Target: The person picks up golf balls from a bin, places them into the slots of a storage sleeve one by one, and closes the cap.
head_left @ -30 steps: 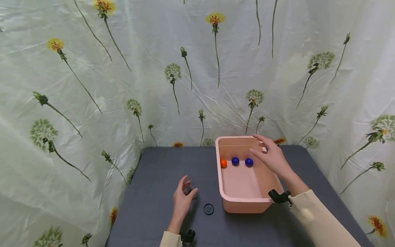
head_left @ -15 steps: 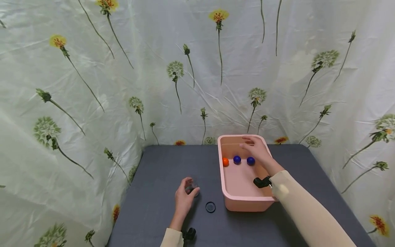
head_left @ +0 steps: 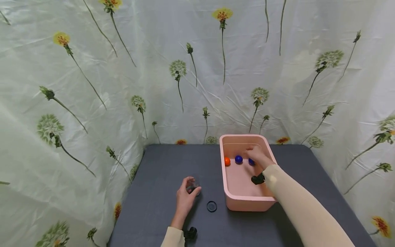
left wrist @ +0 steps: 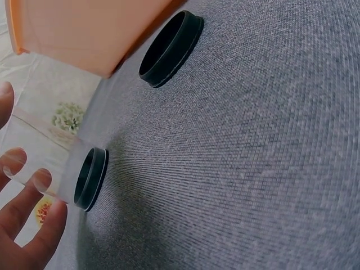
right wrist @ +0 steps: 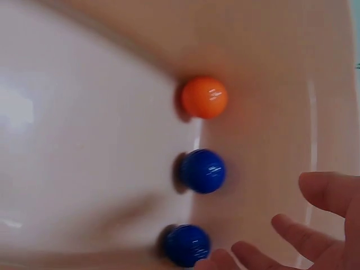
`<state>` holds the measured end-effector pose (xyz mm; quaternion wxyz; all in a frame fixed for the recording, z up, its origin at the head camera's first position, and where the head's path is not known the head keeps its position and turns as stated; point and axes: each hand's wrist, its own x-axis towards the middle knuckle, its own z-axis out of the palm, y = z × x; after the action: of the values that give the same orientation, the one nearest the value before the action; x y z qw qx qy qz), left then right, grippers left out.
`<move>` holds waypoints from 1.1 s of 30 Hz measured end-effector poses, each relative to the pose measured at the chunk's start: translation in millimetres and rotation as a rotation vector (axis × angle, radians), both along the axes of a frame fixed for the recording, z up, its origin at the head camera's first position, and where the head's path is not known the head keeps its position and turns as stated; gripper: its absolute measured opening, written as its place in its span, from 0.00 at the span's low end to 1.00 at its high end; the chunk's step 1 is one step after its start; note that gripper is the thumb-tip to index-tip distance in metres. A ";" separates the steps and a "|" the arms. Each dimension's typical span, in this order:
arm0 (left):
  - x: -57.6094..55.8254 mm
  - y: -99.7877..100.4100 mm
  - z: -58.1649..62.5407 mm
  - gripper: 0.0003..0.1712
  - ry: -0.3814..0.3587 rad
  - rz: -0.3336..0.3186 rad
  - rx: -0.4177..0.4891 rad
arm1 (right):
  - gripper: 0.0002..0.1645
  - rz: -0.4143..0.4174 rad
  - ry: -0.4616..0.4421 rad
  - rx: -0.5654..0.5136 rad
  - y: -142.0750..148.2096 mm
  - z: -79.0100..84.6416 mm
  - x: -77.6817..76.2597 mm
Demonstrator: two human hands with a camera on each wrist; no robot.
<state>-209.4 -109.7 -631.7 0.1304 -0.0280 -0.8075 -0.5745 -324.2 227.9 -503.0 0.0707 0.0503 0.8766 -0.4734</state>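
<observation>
My left hand (head_left: 185,196) curls around a clear see-through container (head_left: 197,189) standing on the dark tabletop. Its black ring-shaped base (left wrist: 91,180) shows in the left wrist view. A separate black round lid (head_left: 211,206) lies flat to its right. Inside the pink bin (head_left: 250,205), my right hand (head_left: 258,157) reaches down with fingers spread and nothing between them. Along the bin's far wall sit an orange ball (right wrist: 205,97), a blue ball (right wrist: 203,171) and another blue ball (right wrist: 187,246). The right fingertips are nearest to this last one and partly overlap it.
The bin's raised walls surround the right hand. Behind the dark grey table (head_left: 172,161) hangs a pale curtain (head_left: 154,68) with printed dandelions, which also closes off both sides. Each wrist wears a small black camera.
My right hand has moved left and down from over the bin's right rim to the balls inside. The left hand keeps its place around the clear container. The head view has shifted slightly.
</observation>
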 end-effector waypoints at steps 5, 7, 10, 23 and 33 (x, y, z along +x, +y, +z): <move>-0.6 -1.2 -1.1 0.28 -0.008 -0.033 0.006 | 0.21 -0.015 -0.082 -0.020 2.5 -14.7 0.8; -0.2 -1.9 -0.8 0.29 -0.015 -0.041 0.015 | 0.16 -0.009 -0.103 -0.006 1.9 -19.9 2.4; 1.3 -4.0 -1.0 0.31 -0.026 -0.033 0.025 | 0.08 -0.015 -0.107 -0.011 -1.0 -26.1 0.8; 0.3 8.6 -3.8 0.30 -0.044 -0.040 0.014 | 0.07 0.206 -0.096 0.250 14.8 -47.5 -1.0; -1.0 0.3 -5.8 0.30 -0.019 -0.024 0.028 | 0.23 0.357 -0.140 0.116 11.1 -28.8 -10.1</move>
<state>-210.4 -109.4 -637.5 0.1160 -0.0304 -0.8002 -0.5877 -334.3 239.1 -531.7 0.2111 -0.0690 0.8904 -0.3973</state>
